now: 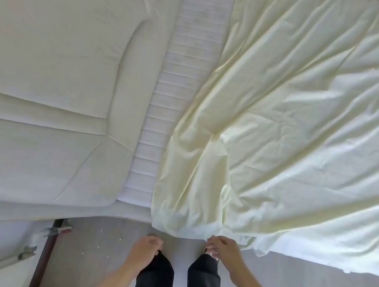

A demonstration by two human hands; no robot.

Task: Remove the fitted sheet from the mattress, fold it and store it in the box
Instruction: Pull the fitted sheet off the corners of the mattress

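The pale yellow fitted sheet [293, 122] lies loose and wrinkled over the right half of the mattress [180, 75]. Its near hem hangs over the bed's front edge. A strip of bare white quilted mattress shows in the middle. My right hand [224, 251] is just under the hanging hem, fingers loosely curled downward and thumb at the sheet's edge; no fabric shows between the fingers. My left hand [147, 245] is to the left of it, below the bed's edge, fingers curled in with nothing in them. The box is out of sight.
A thick cream padded cover [48, 78] lies over the left half of the bed. A dark metal bed leg with fittings [48, 247] stands at the lower left. I stand on grey floor [99, 246] at the bed's front edge, dark trouser legs [157, 280] below.
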